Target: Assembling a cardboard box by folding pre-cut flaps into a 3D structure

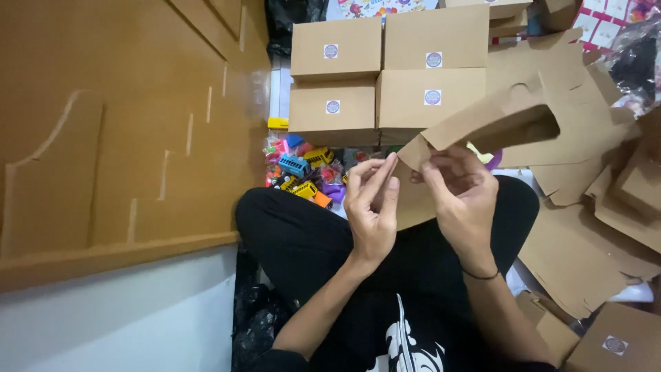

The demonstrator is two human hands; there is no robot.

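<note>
- Left hand (372, 207) raised over the lap, fingers long and close together, fingertips pinching the lower corner of a flat brown cardboard box blank (509, 120).
- Right hand (461, 196) just beside it, thumb and curled fingers gripping the same corner from the other side; thin dark band around the wrist.
- Box blank held up between both hands, stretching away to the upper right, part-folded, with an open hollow showing near its middle.
- Four closed brown boxes (385, 72) stacked in a block straight ahead, each with a small round sticker on its face.
- Heap of small colourful toy vehicles (303, 172) on the floor between the boxes and the black-clad knees.
- Loose pile of unfolded cardboard blanks (585, 227) spread to the right.
- Tall stack of flat cardboard sheets (124, 131) filling the left side.
</note>
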